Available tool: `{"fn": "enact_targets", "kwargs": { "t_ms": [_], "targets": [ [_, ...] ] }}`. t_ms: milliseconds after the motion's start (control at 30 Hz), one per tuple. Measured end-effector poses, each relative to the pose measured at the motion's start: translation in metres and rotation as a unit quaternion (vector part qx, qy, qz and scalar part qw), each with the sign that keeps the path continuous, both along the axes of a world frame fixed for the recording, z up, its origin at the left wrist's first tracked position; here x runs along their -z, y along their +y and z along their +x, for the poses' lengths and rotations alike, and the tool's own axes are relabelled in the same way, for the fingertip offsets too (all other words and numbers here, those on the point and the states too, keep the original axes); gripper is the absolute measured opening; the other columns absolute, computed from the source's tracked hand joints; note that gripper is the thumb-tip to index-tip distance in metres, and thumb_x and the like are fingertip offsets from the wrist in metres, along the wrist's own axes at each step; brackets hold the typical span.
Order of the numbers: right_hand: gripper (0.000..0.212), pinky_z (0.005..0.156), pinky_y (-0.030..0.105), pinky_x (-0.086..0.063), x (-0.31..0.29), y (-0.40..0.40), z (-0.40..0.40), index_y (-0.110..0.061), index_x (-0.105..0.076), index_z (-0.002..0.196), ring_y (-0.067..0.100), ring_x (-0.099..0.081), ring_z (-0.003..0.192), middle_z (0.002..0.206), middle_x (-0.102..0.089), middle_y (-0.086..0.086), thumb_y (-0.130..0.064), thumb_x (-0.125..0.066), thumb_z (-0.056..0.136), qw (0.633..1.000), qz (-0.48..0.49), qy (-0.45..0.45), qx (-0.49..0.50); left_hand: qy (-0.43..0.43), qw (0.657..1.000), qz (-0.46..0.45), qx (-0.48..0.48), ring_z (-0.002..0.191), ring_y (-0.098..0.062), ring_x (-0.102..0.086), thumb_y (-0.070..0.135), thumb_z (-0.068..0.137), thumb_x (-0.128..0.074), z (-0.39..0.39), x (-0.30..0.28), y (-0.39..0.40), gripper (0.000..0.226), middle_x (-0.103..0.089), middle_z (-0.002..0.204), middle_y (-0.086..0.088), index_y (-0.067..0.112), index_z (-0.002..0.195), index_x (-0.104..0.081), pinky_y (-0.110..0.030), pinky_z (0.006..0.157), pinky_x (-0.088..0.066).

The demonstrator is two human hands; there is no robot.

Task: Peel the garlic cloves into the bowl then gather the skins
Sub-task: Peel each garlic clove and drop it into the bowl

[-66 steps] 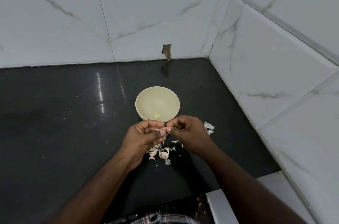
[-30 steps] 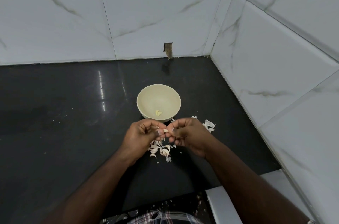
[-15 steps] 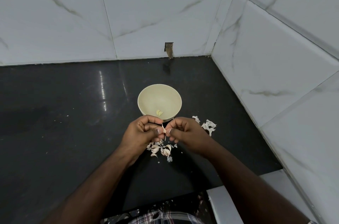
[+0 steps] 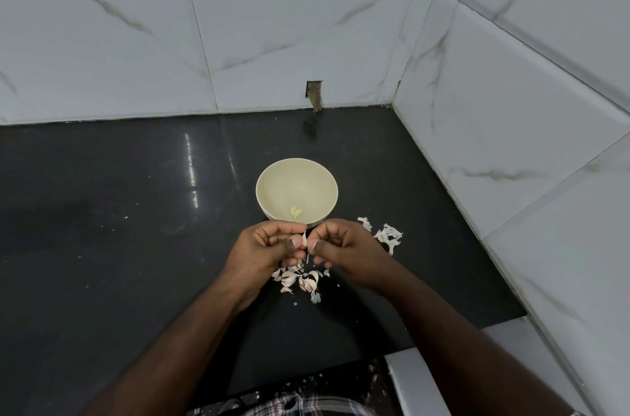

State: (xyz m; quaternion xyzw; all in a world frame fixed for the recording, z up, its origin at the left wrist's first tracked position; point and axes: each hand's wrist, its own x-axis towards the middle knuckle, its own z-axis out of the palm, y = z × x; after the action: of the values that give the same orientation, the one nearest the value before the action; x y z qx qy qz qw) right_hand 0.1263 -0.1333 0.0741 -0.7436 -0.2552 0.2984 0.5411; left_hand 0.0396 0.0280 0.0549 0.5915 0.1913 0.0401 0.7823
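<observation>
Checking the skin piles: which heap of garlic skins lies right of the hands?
The white heap of skins beside the right hand; the other pile lies under both hands.

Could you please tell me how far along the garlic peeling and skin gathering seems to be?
Done: two peeled cloves lie in the cream round bowl. In hand: the left hand and right hand pinch another clove. Left: cloves and skins and the papery white skins remain ungathered on the black countertop.

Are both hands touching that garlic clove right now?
Touching. The head view shows the left hand and right hand pinching the garlic clove between their fingertips.
</observation>
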Motion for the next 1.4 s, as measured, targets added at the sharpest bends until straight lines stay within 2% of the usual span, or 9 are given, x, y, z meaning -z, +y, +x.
{"fn": "enact_targets", "kwargs": {
  "t_ms": [233, 433, 600, 733, 867, 967, 1100, 1200, 1400],
  "targets": [
    [0.01, 0.06, 0.025, -0.049, 0.003, 0.004, -0.001, -0.014, -0.066, 0.086, 0.015, -0.059, 0.064, 0.067, -0.067, 0.002, -0.012, -0.059, 0.094, 0.999, -0.028, -0.014, 0.027, -0.012, 0.999, 0.04, 0.003, 0.08, -0.018, -0.072, 0.005, 0.072, -0.08, -0.001, 0.0, -0.002, 0.038, -0.076, 0.091, -0.014, 0.005, 0.109, -0.073, -0.025, 0.072, -0.056],
    [0.014, 0.061, 0.029, -0.05, 0.004, 0.003, 0.0, -0.016, -0.066, 0.084, 0.021, -0.061, 0.066, 0.068, -0.067, 0.004, -0.011, -0.056, 0.092, 0.999, -0.032, -0.015, 0.032, -0.028, 0.997, 0.055, -0.034, 0.075, -0.018, -0.072, -0.002, 0.085, -0.073, 0.0, 0.001, -0.004, 0.012, -0.075, 0.081, -0.017, 0.003, 0.095, -0.075, -0.023, 0.067, -0.057],
    [0.018, 0.056, 0.021, -0.047, 0.0, -0.003, 0.001, -0.01, -0.063, 0.084, 0.019, -0.06, 0.065, 0.068, -0.064, 0.005, -0.001, -0.051, 0.093, 0.999, -0.021, 0.004, 0.035, -0.021, 0.997, 0.049, -0.059, 0.075, -0.02, -0.073, 0.0, 0.088, -0.07, 0.001, 0.001, -0.003, 0.008, -0.075, 0.079, -0.017, 0.005, 0.093, -0.074, -0.021, 0.064, -0.057],
    [0.015, 0.057, 0.026, -0.049, -0.001, -0.015, 0.007, -0.006, -0.062, 0.085, 0.013, -0.063, 0.062, 0.069, -0.064, 0.003, -0.001, -0.052, 0.095, 0.997, -0.012, 0.012, 0.074, -0.022, 0.997, 0.038, -0.071, 0.077, -0.019, -0.073, 0.002, 0.09, -0.068, 0.0, 0.001, 0.0, 0.007, -0.075, 0.08, -0.014, 0.004, 0.094, -0.073, -0.022, 0.066, -0.058],
    [0.009, 0.064, 0.036, -0.053, 0.007, -0.028, 0.019, -0.017, -0.069, 0.079, 0.011, -0.063, 0.06, 0.067, -0.071, 0.002, -0.013, -0.069, 0.087, 0.986, -0.099, -0.077, 0.11, -0.028, 0.997, 0.039, -0.063, 0.072, -0.017, -0.068, 0.002, 0.089, -0.069, -0.001, 0.0, 0.0, 0.01, -0.073, 0.079, -0.015, 0.004, 0.096, -0.074, -0.021, 0.065, -0.056],
    [0.008, 0.068, 0.03, -0.055, 0.01, -0.033, 0.023, -0.021, -0.074, 0.08, 0.001, -0.063, 0.062, 0.071, -0.073, -0.009, -0.013, -0.073, 0.083, 0.971, -0.148, -0.133, 0.131, -0.021, 0.997, 0.034, -0.059, 0.071, -0.018, -0.067, 0.0, 0.089, -0.069, 0.0, 0.0, -0.002, 0.011, -0.073, 0.078, -0.014, 0.003, 0.097, -0.074, -0.021, 0.064, -0.056],
    [0.015, 0.072, 0.019, -0.052, 0.007, -0.033, 0.022, -0.028, -0.077, 0.104, -0.004, -0.066, 0.075, 0.081, -0.072, -0.018, -0.026, -0.068, 0.091, 0.956, -0.182, -0.195, 0.122, -0.01, 0.997, 0.037, -0.06, 0.073, -0.021, -0.069, 0.0, 0.089, -0.069, 0.001, 0.002, -0.002, 0.01, -0.074, 0.08, -0.015, 0.004, 0.097, -0.074, -0.022, 0.064, -0.057],
    [0.017, 0.069, 0.022, -0.05, 0.0, -0.029, 0.016, -0.03, -0.077, 0.104, 0.0, -0.064, 0.07, 0.074, -0.07, -0.013, -0.036, -0.072, 0.089, 0.953, -0.163, -0.212, 0.145, -0.008, 0.997, 0.046, -0.06, 0.072, -0.02, -0.069, -0.001, 0.089, -0.069, 0.001, 0.001, -0.003, 0.01, -0.074, 0.08, -0.015, 0.003, 0.096, -0.074, -0.022, 0.063, -0.056],
    [0.013, 0.08, 0.027, -0.053, -0.004, -0.005, -0.003, -0.022, -0.077, 0.1, 0.004, -0.067, 0.087, 0.092, -0.075, -0.007, -0.026, -0.073, 0.089, 0.977, -0.104, -0.173, 0.063, -0.012, 0.997, 0.049, -0.054, 0.069, -0.018, -0.069, 0.0, 0.089, -0.069, 0.002, -0.001, -0.007, 0.008, -0.074, 0.08, -0.019, 0.003, 0.094, -0.074, -0.022, 0.063, -0.056]
  ]
}}
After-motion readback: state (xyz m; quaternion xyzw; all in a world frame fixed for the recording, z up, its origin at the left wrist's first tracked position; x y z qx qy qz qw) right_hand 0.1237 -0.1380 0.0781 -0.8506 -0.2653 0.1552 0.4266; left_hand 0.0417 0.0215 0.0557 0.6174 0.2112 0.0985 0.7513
